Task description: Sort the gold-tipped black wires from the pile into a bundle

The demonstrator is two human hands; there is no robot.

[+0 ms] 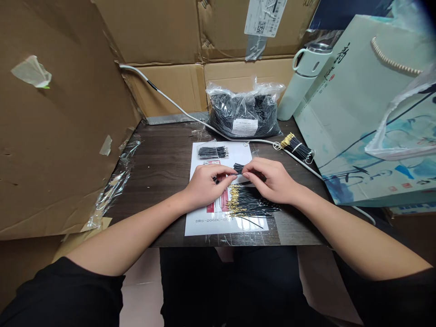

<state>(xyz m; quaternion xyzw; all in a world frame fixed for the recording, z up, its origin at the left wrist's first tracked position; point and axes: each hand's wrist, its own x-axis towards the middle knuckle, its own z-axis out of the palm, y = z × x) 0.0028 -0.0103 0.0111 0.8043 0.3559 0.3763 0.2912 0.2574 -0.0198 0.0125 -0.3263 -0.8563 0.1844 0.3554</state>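
Over a printed white sheet (190,222), my left hand (209,184) pinches a thin dark piece that looks like a black wire (234,174) between thumb and forefinger. My right hand (270,179) closes its fingertips at the other end, nearly touching the left; the exact contact is too small to see. Below them lies a spread of black wires (254,202) with gold terminals pointing left. Short black pieces (238,168) show just behind the fingertips. Further back on the sheet, a small clear tray (213,151) holds several short black pieces.
A clear bag of black pieces (221,113) stands against the cardboard wall (166,91). A tied bundle of gold-tipped wires (296,146) lies right of it, by a white cable (177,106). A pale bottle (298,86) and paper bag (357,104) stand at the right.
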